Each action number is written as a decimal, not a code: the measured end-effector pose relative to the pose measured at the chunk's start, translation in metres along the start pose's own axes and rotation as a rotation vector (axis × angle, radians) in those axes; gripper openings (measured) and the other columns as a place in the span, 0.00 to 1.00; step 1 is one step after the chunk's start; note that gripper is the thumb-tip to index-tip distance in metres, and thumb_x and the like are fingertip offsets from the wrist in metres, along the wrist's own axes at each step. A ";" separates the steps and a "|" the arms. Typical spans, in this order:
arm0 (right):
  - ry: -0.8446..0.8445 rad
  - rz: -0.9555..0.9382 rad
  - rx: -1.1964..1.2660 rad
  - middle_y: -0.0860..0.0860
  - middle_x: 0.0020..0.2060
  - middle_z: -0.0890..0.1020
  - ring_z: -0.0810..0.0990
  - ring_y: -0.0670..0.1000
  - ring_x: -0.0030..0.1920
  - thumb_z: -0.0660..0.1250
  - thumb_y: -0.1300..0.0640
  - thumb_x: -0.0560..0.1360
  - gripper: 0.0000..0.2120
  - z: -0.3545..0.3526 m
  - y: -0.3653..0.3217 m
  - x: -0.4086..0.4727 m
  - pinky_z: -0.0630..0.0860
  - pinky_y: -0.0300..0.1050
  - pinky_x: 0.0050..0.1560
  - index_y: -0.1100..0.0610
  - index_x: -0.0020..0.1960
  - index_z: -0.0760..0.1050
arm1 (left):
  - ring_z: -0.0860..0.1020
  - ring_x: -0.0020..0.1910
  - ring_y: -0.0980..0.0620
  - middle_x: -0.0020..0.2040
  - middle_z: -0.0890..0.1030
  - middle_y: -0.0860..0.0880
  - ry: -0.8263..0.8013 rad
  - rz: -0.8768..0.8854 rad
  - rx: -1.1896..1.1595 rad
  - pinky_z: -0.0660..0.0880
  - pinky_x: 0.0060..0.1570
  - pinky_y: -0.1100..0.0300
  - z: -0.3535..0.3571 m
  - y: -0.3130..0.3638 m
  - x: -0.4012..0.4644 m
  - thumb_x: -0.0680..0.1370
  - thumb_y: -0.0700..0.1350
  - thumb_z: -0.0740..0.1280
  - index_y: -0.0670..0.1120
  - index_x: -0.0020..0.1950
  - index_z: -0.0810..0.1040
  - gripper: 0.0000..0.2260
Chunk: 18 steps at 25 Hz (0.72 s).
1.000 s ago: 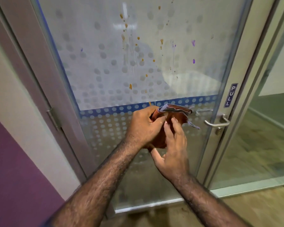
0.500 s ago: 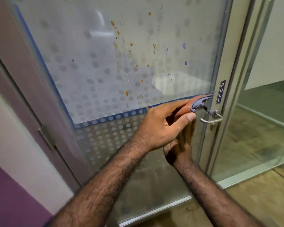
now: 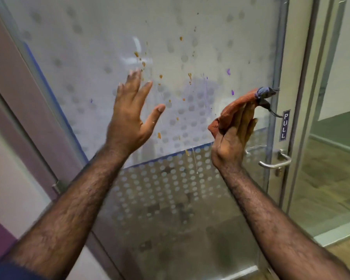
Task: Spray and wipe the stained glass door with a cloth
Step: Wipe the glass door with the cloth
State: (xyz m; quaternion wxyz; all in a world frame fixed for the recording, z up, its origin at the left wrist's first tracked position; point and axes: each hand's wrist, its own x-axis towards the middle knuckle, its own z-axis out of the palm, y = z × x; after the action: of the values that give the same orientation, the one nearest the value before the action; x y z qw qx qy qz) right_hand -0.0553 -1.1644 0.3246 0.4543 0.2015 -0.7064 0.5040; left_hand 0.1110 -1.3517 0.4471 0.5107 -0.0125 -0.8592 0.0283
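The frosted glass door (image 3: 190, 33) fills the view, dotted and crossed by a blue band. Orange-brown splatters (image 3: 159, 135) and purple spots (image 3: 228, 71) mark its middle, with thin drip trails below. My right hand (image 3: 233, 138) is raised in front of the glass, holding a bunched rust-orange cloth (image 3: 233, 107) with a grey-blue frayed end. My left hand (image 3: 130, 116) is lifted with fingers spread and nothing in it, close to the glass left of the stains. No spray bottle is in view.
A metal lever handle (image 3: 275, 163) and a blue PULL sign (image 3: 284, 125) sit at the door's right edge. A hinge (image 3: 58, 185) shows on the left frame. A second glass panel (image 3: 335, 138) stands at the right, with wood floor beyond.
My hands have separated. The left hand let go of the cloth and rose to the left with fingers spread. The right hand lifted the cloth higher.
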 end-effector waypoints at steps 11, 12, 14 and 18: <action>-0.259 -0.096 -0.011 0.59 0.88 0.51 0.48 0.61 0.89 0.52 0.42 0.89 0.33 0.065 0.037 -0.001 0.45 0.74 0.85 0.56 0.88 0.52 | 0.48 0.87 0.32 0.87 0.49 0.32 0.053 -0.147 0.666 0.47 0.82 0.26 0.006 -0.115 0.009 0.87 0.64 0.52 0.37 0.87 0.47 0.40; -0.281 -0.112 -0.020 0.58 0.89 0.49 0.46 0.60 0.89 0.51 0.37 0.88 0.34 0.068 0.042 0.000 0.44 0.73 0.85 0.53 0.89 0.52 | 0.49 0.87 0.32 0.87 0.49 0.32 0.064 -0.145 0.669 0.47 0.83 0.27 0.007 -0.118 0.009 0.87 0.64 0.53 0.37 0.87 0.47 0.40; -0.285 -0.145 -0.026 0.57 0.89 0.47 0.45 0.60 0.89 0.51 0.34 0.87 0.36 0.072 0.052 0.006 0.46 0.72 0.85 0.50 0.89 0.52 | 0.50 0.87 0.32 0.87 0.51 0.32 0.083 -0.134 0.677 0.47 0.83 0.27 0.009 -0.121 0.009 0.87 0.64 0.54 0.36 0.87 0.49 0.40; -0.182 -0.156 -0.171 0.63 0.88 0.51 0.48 0.65 0.88 0.53 0.38 0.88 0.36 0.095 0.065 -0.011 0.49 0.74 0.84 0.55 0.89 0.50 | 0.51 0.87 0.32 0.87 0.52 0.32 0.102 -0.117 0.697 0.48 0.83 0.28 0.011 -0.124 0.008 0.87 0.64 0.54 0.36 0.87 0.50 0.40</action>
State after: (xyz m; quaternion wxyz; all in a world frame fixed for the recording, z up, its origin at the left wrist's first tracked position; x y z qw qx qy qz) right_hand -0.1392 -1.2244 0.2737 0.4416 0.2612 -0.7674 0.3846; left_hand 0.0981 -1.4752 0.4566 0.5271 0.2104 -0.7708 0.2895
